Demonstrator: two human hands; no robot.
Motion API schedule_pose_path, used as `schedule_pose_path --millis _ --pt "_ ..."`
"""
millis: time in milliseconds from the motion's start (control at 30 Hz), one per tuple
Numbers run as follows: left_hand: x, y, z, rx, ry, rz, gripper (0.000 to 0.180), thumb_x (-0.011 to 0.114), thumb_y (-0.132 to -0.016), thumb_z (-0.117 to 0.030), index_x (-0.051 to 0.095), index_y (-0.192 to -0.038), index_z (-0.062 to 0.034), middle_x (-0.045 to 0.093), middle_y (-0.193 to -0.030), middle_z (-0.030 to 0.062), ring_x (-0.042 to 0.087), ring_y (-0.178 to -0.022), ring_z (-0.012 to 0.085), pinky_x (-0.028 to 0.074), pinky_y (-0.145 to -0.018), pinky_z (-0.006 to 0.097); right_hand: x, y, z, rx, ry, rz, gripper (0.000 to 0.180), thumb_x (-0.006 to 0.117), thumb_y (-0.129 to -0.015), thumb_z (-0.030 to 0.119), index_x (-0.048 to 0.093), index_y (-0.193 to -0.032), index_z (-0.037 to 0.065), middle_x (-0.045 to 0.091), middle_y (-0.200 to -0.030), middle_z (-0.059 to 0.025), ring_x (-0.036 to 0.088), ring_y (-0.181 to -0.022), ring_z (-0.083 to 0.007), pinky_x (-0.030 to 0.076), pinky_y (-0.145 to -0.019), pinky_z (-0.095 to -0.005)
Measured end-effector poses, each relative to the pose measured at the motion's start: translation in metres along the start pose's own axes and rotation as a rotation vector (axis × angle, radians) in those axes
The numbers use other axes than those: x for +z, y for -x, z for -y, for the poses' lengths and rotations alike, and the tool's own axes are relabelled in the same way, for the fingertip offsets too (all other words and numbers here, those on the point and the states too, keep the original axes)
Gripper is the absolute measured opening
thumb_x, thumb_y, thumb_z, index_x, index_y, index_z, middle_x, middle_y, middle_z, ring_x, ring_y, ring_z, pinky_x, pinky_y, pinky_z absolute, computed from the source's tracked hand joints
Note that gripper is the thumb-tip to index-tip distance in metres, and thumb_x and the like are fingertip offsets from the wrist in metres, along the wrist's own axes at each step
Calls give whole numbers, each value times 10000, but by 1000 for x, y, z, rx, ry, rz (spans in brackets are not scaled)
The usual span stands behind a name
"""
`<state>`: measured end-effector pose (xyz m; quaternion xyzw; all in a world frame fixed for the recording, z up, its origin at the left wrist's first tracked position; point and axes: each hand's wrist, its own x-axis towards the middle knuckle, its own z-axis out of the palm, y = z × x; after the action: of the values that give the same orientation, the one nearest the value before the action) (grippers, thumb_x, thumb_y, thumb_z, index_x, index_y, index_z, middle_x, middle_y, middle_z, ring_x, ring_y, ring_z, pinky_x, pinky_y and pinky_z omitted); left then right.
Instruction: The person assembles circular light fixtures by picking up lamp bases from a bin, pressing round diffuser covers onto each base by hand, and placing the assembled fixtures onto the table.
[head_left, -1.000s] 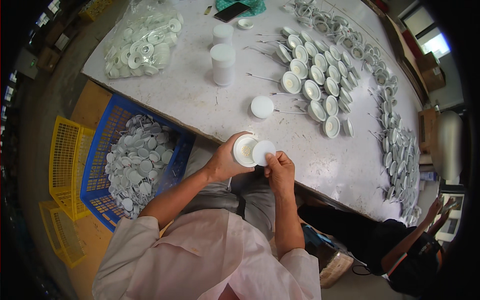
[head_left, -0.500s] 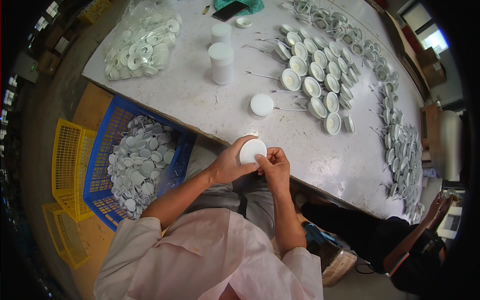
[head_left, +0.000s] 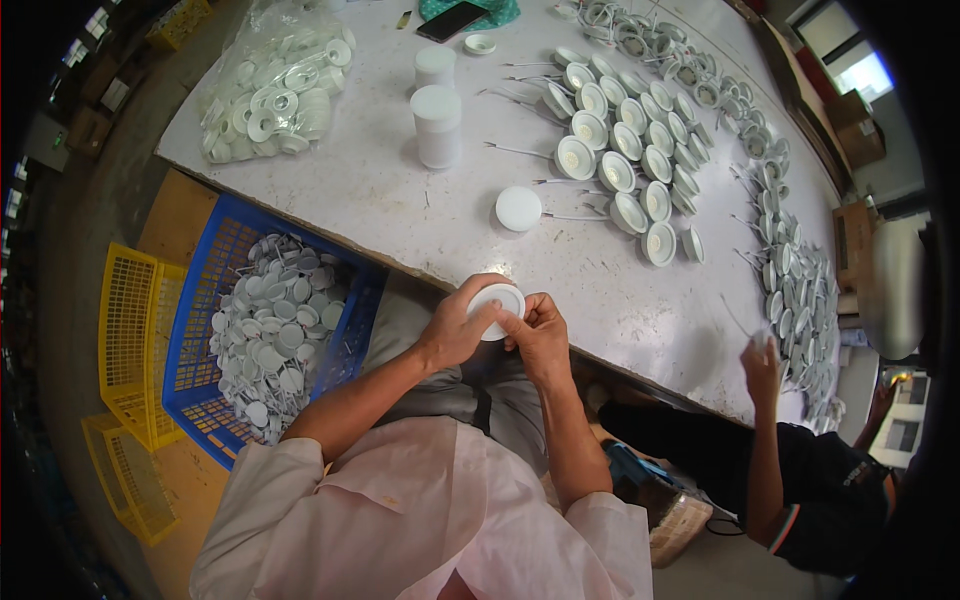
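Observation:
A round white downlight (head_left: 507, 296) with a pale rim is held in front of me at the table edge. My left hand (head_left: 455, 330) wraps round its left side, the thumb lying on its face. My right hand (head_left: 541, 335) grips the lower right of it, thumb pressed on the face near the other thumb. The back of the downlight is hidden. Just beyond my hands stands a short stack of white discs (head_left: 518, 208). A taller stack of white discs (head_left: 437, 130) is farther off, with a shorter stack (head_left: 435, 66) behind it.
Rows of open white downlights (head_left: 618, 172) with wires cover the table's middle right. More line the far right edge (head_left: 790, 290), near a co-worker's hand (head_left: 761, 375). A bag of white rings (head_left: 270, 105) sits left. A blue crate (head_left: 190, 340) of downlights stands below, beside yellow baskets (head_left: 125, 340).
My left thumb has moved onto the downlight's face, and the downlight has tilted, its rim now showing. At right, the co-worker's arm has swung left over the table edge.

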<state>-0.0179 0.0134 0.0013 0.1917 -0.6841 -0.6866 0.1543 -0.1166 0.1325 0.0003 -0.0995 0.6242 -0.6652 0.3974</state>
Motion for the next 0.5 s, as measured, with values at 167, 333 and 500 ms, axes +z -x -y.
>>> schedule_pose_path --millis 167,333,500 --pt "-6 2 5 46 -38 -45 296 529 -917 -144 539 -1184 -15 637 -1029 125 598 -956 176 476 -848 313 4 -2 -4 -24 150 -31 280 738 -809 118 468 -855 59 563 -722 -18 530 -552 -60 440 -483 -204" --pt "-38 22 16 -222 164 -162 281 542 -923 -93 536 -1181 20 644 -1099 127 603 -1017 170 475 -901 298 13 4 -13 -58 18 49 241 710 -842 97 544 -994 8 552 -752 8 518 -657 -56 434 -572 -202" --pt "-121 60 64 -79 180 -506 524 612 -737 51 505 -1247 -13 597 -1158 103 569 -1059 189 440 -950 314 -59 7 15 -779 659 -468 241 693 -769 -8 592 -987 -4 598 -944 -131 578 -847 -242 474 -757 -332"
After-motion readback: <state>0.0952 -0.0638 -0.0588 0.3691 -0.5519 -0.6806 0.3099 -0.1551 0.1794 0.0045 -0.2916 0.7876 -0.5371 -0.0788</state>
